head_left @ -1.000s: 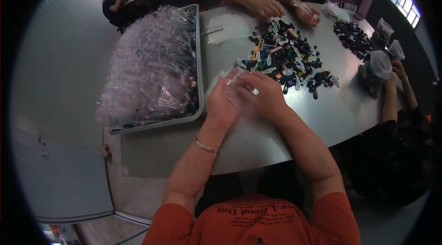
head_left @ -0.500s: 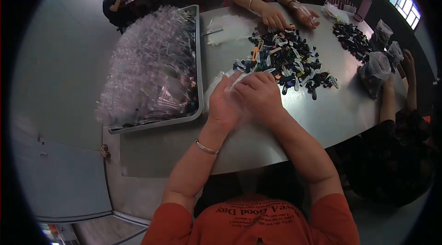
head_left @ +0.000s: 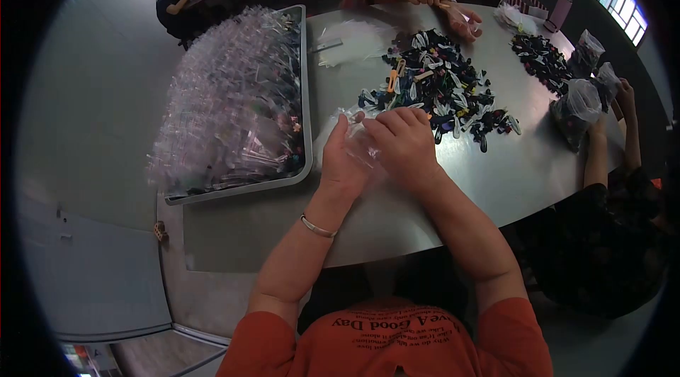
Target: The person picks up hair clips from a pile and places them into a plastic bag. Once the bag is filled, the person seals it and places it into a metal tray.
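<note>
A clear plastic bag [head_left: 363, 149] lies across the palm of my left hand [head_left: 343, 163], whose fingers curl about it with the thumb up. Close on its right, my right hand [head_left: 405, 139] has bent fingers pinching the bag's edge. Whether anything is inside the bag is hard to make out. Just beyond my fingers spreads a pile of hair clips [head_left: 453, 86], mostly dark and white, with an orange clip [head_left: 393, 79] among them. More flat clear bags [head_left: 352, 42] lie on the table past my left hand.
To the left, a grey-rimmed tray [head_left: 309, 115] is heaped with clear packets [head_left: 227, 100]. Across the metal table [head_left: 496, 182], a person's hands [head_left: 464, 23] hold a bag and a small clip. At right are another clip pile [head_left: 540, 64], filled bags [head_left: 575, 109] and a co-worker's arm [head_left: 596, 147].
Between my hands the bag shows more plainly, and my right fingers have shifted slightly. The person opposite has lifted a hand from the clip pile and brought it to their other hand.
</note>
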A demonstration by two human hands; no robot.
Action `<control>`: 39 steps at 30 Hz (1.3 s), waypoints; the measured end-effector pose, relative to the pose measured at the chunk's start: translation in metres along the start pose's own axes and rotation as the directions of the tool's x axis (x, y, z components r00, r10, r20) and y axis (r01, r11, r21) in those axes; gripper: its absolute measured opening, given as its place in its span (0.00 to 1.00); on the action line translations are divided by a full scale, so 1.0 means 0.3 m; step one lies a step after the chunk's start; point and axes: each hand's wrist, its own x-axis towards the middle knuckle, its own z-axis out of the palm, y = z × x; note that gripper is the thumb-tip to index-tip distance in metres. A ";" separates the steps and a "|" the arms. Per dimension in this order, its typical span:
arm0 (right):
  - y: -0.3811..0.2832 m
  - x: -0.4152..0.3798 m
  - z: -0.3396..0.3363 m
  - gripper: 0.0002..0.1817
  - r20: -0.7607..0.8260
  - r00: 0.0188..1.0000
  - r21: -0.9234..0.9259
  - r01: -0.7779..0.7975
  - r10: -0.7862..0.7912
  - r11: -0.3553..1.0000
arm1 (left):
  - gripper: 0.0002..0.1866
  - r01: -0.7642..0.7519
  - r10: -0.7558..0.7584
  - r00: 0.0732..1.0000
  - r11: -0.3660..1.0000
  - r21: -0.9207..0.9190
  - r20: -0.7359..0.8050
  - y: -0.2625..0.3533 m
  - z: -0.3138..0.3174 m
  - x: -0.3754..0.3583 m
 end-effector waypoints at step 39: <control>0.011 -0.009 0.002 0.09 -0.027 0.997 0.119 -0.071 0.075 0.990 | 0.20 -0.042 0.045 0.998 0.997 0.067 -0.043 -0.016 -0.022 0.012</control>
